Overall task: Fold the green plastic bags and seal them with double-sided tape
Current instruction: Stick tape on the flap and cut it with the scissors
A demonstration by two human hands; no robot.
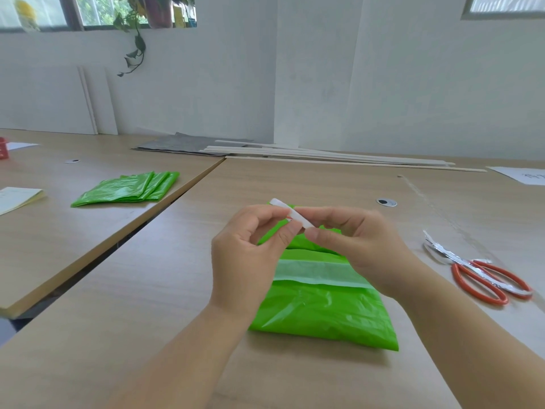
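A folded green plastic bag [321, 311] lies on the table in front of me, with a pale strip of double-sided tape [318, 271] stuck across it. Above the bag, my left hand [250, 255] and my right hand [359, 246] meet at a small white strip of tape [292, 214]. Both hands pinch it between thumb and fingertips, one at each end. The far part of the bag is hidden behind my hands.
A stack of folded green bags [129, 190] lies on the left table. Red-handled scissors [483, 276] with scraps of tape backing lie to the right. Wooden slats [324, 156] and a grey sheet [180, 144] lie along the far wall. A cable hole [386, 202] sits right of my hands.
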